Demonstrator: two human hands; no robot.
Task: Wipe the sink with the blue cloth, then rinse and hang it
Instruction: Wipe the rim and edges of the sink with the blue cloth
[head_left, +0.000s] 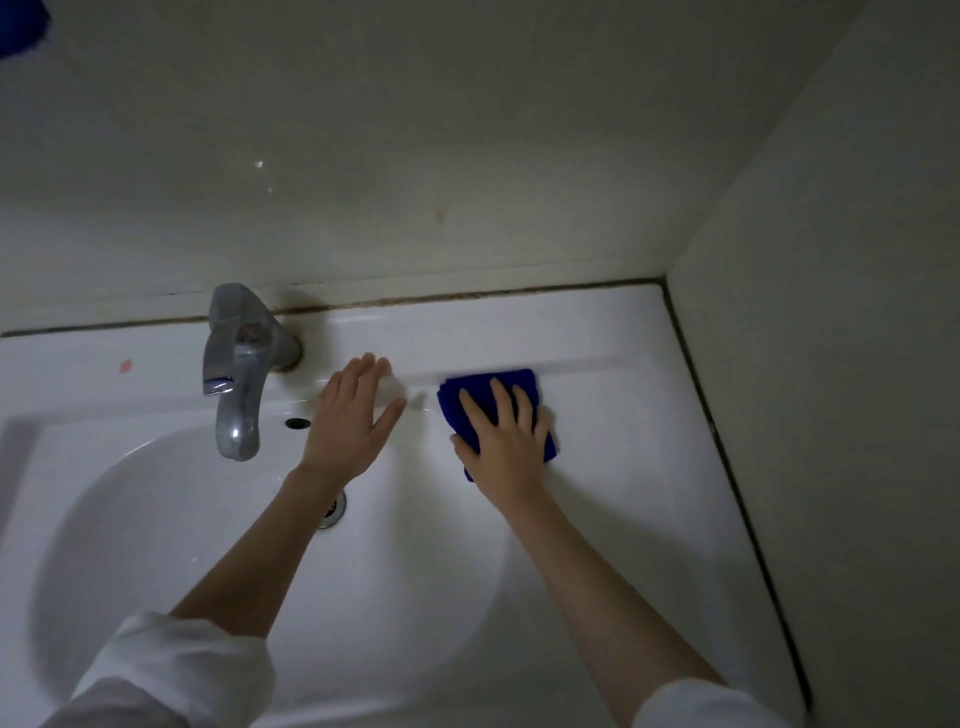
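Wiping: we press the folded dark blue microfibre cloth (527, 378) flat on the back right ledge of the white ceramic sink (623, 415), just below the raised ridge by the wall.
Right hand: our right hand (506, 447) lies on top of the cloth, its fingers (504, 410) spread and straight, pressing down rather than curled round it.
Left hand: our left hand (353, 415) rests on the ledge between the chrome faucet (236, 374) and the cloth, fingers (363, 374) released and flat, holding nothing.
Handling: we judge the cloth light, soft and limp; folded into a pad it slides easily on glazed ceramic, and it will sag and drip once wet.
Hold: for wiping, a flat palm over the middle of the pad serves us best; for lifting, we would pinch the near edge or gather the folds, since a single corner would let it unfold.
Surface: the ceramic looks smooth and likely slippery where wet, so steady downward pressure matters.
Progress: we judge the wipe under way, with rinsing and hanging not yet done.
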